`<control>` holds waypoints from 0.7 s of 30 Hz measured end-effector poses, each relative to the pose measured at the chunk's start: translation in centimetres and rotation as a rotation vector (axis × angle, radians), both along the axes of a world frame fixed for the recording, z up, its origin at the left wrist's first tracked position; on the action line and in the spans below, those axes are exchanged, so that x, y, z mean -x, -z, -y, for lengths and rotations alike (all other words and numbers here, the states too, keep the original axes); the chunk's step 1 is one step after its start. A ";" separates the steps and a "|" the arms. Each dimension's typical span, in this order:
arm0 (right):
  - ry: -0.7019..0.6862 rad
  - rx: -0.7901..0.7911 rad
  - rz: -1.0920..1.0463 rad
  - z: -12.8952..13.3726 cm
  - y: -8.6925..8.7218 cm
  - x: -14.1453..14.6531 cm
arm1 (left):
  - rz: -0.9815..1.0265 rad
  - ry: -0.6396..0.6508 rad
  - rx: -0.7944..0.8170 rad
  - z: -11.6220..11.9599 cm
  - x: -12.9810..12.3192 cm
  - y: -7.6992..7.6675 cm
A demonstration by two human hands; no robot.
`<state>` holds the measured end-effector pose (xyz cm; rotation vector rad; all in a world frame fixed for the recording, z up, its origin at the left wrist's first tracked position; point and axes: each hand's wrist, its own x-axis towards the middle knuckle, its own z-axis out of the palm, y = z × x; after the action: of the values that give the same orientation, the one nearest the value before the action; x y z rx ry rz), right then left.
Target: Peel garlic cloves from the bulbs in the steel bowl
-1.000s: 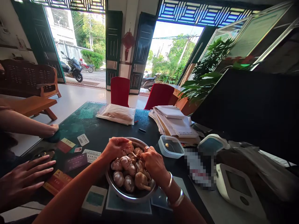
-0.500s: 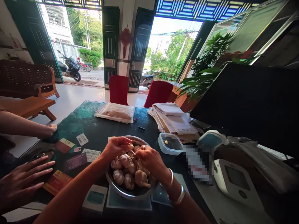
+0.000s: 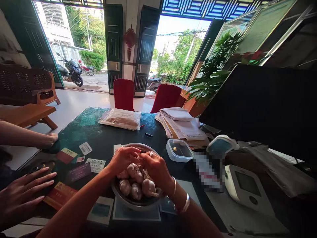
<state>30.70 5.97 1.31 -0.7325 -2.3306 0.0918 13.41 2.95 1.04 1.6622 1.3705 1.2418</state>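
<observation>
A round metal bowl (image 3: 138, 207) full of garlic bulbs (image 3: 136, 190) stands in front of me on the dark table. Over its far side, my left hand (image 3: 125, 160) is closed, the fingers bent in a pinch. My right hand (image 3: 156, 167), with a ring and bracelets, is closed too, its fingertips meeting those of the left. Whatever is between them is hidden by the fingers. Just right of the bowl sits a clear plastic box (image 3: 179, 157) with one pale garlic clove (image 3: 175, 149) in it.
Several cards (image 3: 79, 171) lie left of the bowl, near another person's hand (image 3: 27, 195); a forearm (image 3: 22, 134) rests farther back. Behind are a plastic packet (image 3: 121, 119) and a paper stack (image 3: 182, 124). A white device (image 3: 247, 188) and a dark monitor (image 3: 262, 109) stand right.
My hands have drawn closer, and their fingertips now meet above the bowl. The view has shifted slightly. The clove stays in the plastic box.
</observation>
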 end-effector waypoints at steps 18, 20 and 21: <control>0.921 0.031 0.386 -4.9 -2.1 -6.4 | -0.213 -0.156 -0.028 0.1 1.0 -0.9; 0.905 0.030 0.410 -4.1 -2.3 -6.1 | -0.222 -0.170 -0.018 0.2 1.2 -1.0; 0.908 0.025 0.416 -3.4 -2.4 -6.1 | -0.228 -0.180 -0.016 0.2 1.3 -1.0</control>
<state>36.81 9.41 3.75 -1.8814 -2.1220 -0.4736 12.06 2.77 2.06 1.7661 1.6830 1.1911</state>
